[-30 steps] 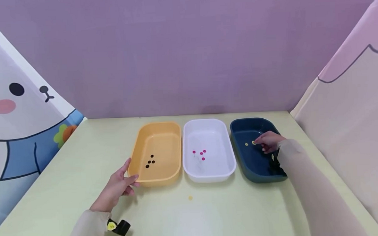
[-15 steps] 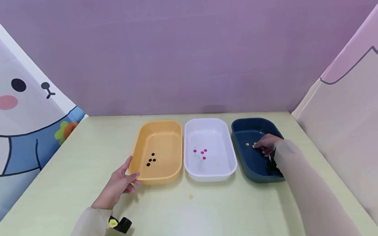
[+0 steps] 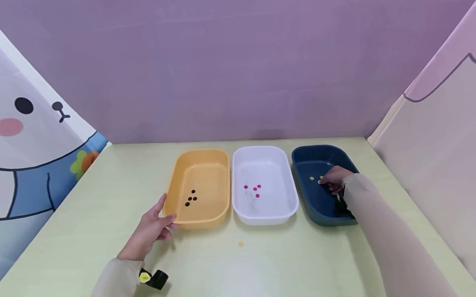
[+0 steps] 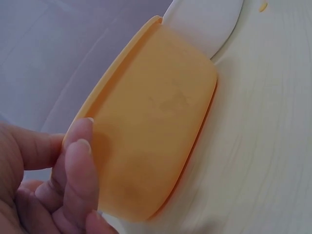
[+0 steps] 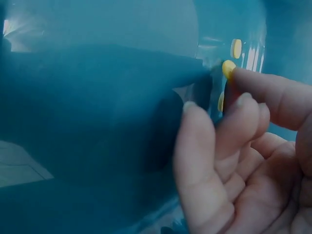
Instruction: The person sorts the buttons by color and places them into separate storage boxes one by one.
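Observation:
My left hand (image 3: 152, 226) grips the near-left corner of the yellow-orange tray (image 3: 211, 221), thumb and fingers on either side of its rim (image 4: 119, 63). In the right wrist view, my right hand (image 5: 253, 161) reaches down into the dark blue tray (image 3: 317, 218) and pinches a small yellow button (image 5: 228, 68) low over the tray floor. Other yellow buttons (image 5: 236, 48) lie close by it, one partly behind the fingers (image 5: 195, 131). Several black buttons (image 3: 190, 198) lie in the yellow-orange tray.
Between the other two trays stands a white tray (image 3: 266, 219) holding several pink buttons (image 3: 255, 189). One more yellow button (image 3: 240, 244) lies on the pale table (image 3: 289, 260) in front of it. A purple backdrop (image 3: 235, 70) rises behind the trays, and printed cloth hangs at both sides.
My right hand has shifted slightly toward me inside the dark blue tray, and another yellow button now shows beside its fingertips. My left hand keeps its grip. The head view has tilted slightly.

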### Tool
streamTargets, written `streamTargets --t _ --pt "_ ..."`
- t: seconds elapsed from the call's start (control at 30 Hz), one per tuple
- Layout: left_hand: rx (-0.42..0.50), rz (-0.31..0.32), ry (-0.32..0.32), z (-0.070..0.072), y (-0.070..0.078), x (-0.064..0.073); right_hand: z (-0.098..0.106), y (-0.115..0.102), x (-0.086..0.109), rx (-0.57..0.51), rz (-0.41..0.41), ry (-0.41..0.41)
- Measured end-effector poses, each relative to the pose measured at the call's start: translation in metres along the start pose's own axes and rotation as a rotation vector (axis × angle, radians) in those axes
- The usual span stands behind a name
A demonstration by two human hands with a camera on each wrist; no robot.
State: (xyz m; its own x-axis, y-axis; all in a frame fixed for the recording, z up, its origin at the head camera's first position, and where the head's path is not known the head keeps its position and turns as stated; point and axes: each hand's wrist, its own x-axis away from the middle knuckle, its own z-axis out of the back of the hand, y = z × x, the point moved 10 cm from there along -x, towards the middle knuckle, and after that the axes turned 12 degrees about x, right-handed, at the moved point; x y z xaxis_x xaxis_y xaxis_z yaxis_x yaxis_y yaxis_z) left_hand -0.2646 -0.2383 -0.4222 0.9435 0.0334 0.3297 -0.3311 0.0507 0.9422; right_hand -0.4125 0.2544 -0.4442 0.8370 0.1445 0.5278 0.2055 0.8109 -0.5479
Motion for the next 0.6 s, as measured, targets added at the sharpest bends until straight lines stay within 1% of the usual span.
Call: streamTargets --t 0.23,0.4,0.47,0.6 --pt "0.001 0.005 0.014 0.001 -0.001 0.000 0.004 0.006 -0.003 -0.006 -0.017 0.048" --pt "-0.001 0.007 0.016 0.000 -0.001 0.001 0.005 0.009 -0.003 -0.003 -0.032 0.066" --pt "0.003 0.009 0.015 0.000 -0.001 0.000 0.007 0.008 -0.002 0.002 -0.033 0.070" --pt "0.010 0.007 0.013 0.000 -0.002 0.000 0.012 0.001 0.004 0.016 -0.003 0.080"
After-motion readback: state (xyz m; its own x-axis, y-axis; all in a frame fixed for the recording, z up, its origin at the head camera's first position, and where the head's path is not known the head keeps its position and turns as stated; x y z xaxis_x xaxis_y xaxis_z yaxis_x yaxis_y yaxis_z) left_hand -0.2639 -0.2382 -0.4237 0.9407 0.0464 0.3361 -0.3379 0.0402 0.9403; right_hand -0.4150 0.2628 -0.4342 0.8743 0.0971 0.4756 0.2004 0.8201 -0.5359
